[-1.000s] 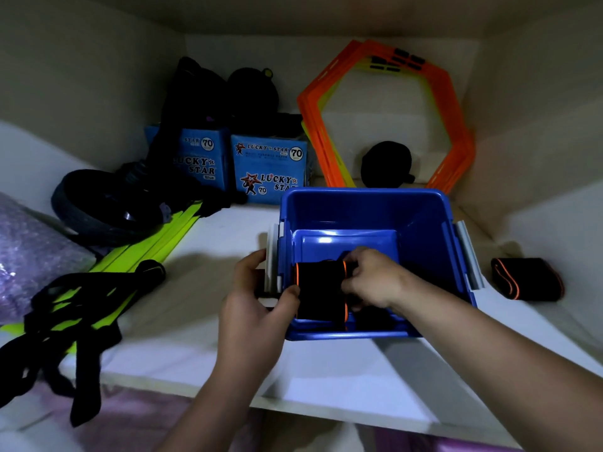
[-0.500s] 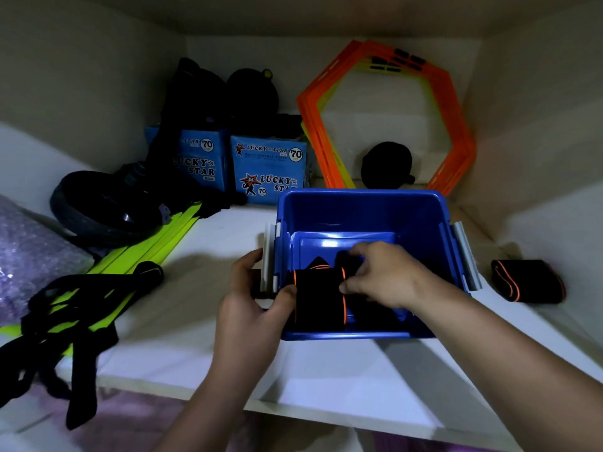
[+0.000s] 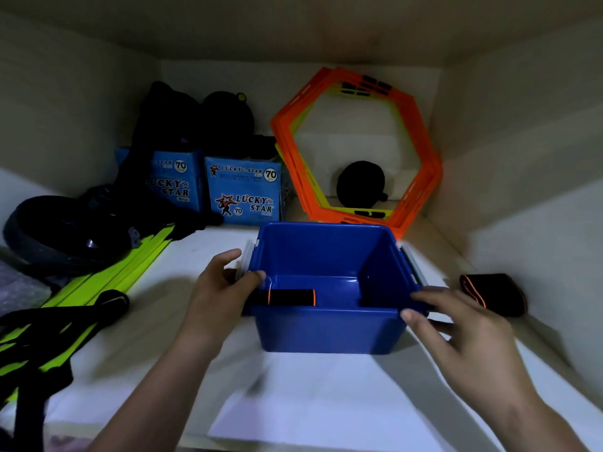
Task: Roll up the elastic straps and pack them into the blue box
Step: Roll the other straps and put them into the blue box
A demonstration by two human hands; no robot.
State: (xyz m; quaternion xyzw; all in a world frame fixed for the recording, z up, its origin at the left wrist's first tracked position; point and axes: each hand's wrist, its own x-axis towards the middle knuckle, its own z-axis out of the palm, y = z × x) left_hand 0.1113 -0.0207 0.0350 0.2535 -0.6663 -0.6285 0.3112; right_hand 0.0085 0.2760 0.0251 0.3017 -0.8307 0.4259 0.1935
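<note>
The white shelf (image 3: 310,402) carries everything, walled in on three sides. Beyond both grips, against the back wall, lean the orange hexagon frames (image 3: 421,164), with a round black object (image 3: 360,184) seen through their opening. Out past the left grip stand two blue Lucky Star cartons (image 3: 243,194) with dark bags piled on and beside them, and farther left lie yellow-green slats (image 3: 130,269) tangled with black webbing (image 3: 49,321).

Between the two grips sits the blue box (image 3: 329,331), open at the top. The left hand (image 3: 222,298) is closed on the box's left rim by the pale latch, thumb over the edge and fingers outside. The right hand (image 3: 470,340) is at the box's near right corner with fingers spread open, fingertips at or just off the rim; contact is blurred and I cannot tell whether it touches.

Just inside the wall by the left thumb lies a rolled black strap (image 3: 291,297) with orange edges, on its side on the box floor. A second rolled strap (image 3: 492,293) lies on the shelf just beyond the right grip, outside the box.
</note>
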